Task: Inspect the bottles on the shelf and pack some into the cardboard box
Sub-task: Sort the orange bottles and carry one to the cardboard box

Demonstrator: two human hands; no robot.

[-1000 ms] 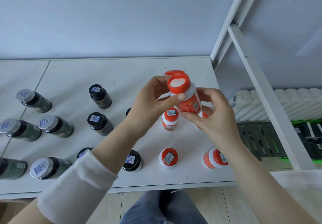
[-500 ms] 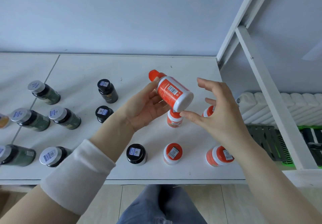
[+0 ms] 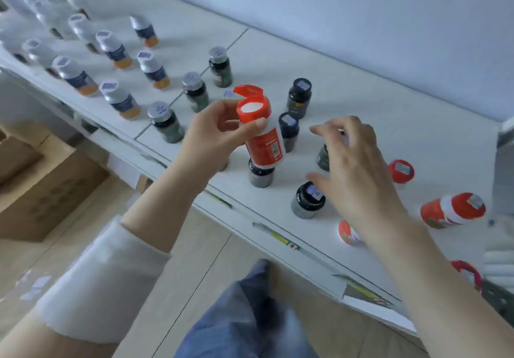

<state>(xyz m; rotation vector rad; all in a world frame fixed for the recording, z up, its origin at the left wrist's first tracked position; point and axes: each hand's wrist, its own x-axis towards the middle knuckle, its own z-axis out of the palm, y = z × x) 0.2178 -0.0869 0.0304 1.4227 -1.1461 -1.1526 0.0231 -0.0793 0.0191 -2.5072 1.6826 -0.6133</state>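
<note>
Labels too blurred to read

The orange-labelled white plastic bottle (image 3: pixel 264 146) in the left hand (image 3: pixel 214 135) bears white lettering and a barcode, neither legible. The small white code stickers (image 3: pixel 313 190) on the bottle caps near and far are equally unreadable.

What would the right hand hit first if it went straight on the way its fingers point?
Probably the black-capped bottle just beyond the fingers of the right hand; height is unclear, so it may pass above and reach the orange bottle in the left hand.
</note>
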